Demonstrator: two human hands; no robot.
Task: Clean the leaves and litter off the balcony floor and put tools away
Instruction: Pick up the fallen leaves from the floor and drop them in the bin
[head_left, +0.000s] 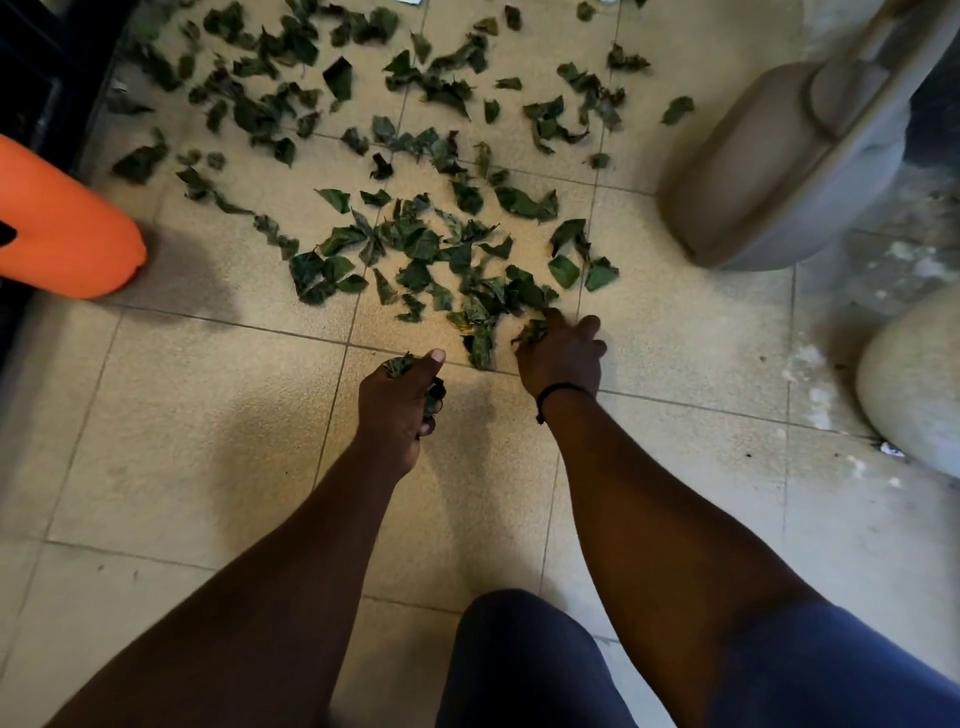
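Note:
Several dark green leaves (415, 244) lie scattered over the beige tiled balcony floor (197, 415), thickest in the middle and stretching to the far left. My left hand (400, 405) grips a bunch of leaves, which stick out above and below the fist. My right hand (561, 358), with a black band on the wrist, reaches into the near edge of the pile and pinches some leaves there.
An orange plastic object (62, 228) stands at the left edge. A grey-beige bin or pot (779, 156) sits at the upper right, and a pale rounded pot (914, 384) at the right edge. A dark frame runs along the upper left. My knee fills the bottom.

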